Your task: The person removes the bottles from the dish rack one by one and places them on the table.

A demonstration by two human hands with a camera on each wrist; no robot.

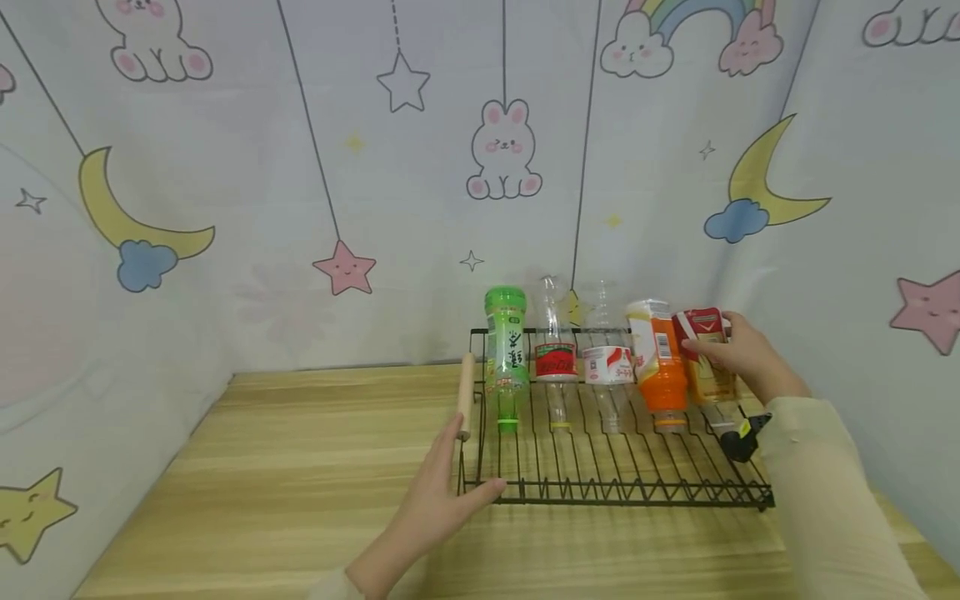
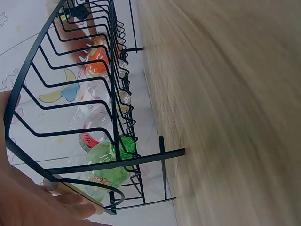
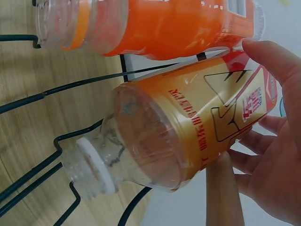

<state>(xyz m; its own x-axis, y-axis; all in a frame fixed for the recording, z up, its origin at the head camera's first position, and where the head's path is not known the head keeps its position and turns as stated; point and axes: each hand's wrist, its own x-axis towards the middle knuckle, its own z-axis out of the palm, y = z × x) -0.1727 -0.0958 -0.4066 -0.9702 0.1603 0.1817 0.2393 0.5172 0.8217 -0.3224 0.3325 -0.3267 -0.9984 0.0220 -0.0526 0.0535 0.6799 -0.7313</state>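
Observation:
My right hand [image 1: 753, 358] grips a clear bottle with a red and gold label [image 1: 714, 383], thumb on one side and fingers round the other. It is upside down and tilted, its open neck [image 3: 91, 169] among the rack's wires in the right wrist view. At the left front corner of the black wire dish rack [image 1: 615, 502], my left hand [image 1: 435, 496] holds the frame. Its fingers curl by the wooden handle [image 2: 80, 195] in the left wrist view, and its thumb lies on the front wire.
Several other bottles stand neck down in a row: a green one [image 1: 507, 350], a red-labelled clear one [image 1: 556, 362], a white-labelled clear one [image 1: 608, 367] and an orange one [image 1: 663, 387]. A black clip-like piece [image 1: 742, 442] sits at the rack's right side. A patterned cloth [image 1: 262, 208] hangs behind.

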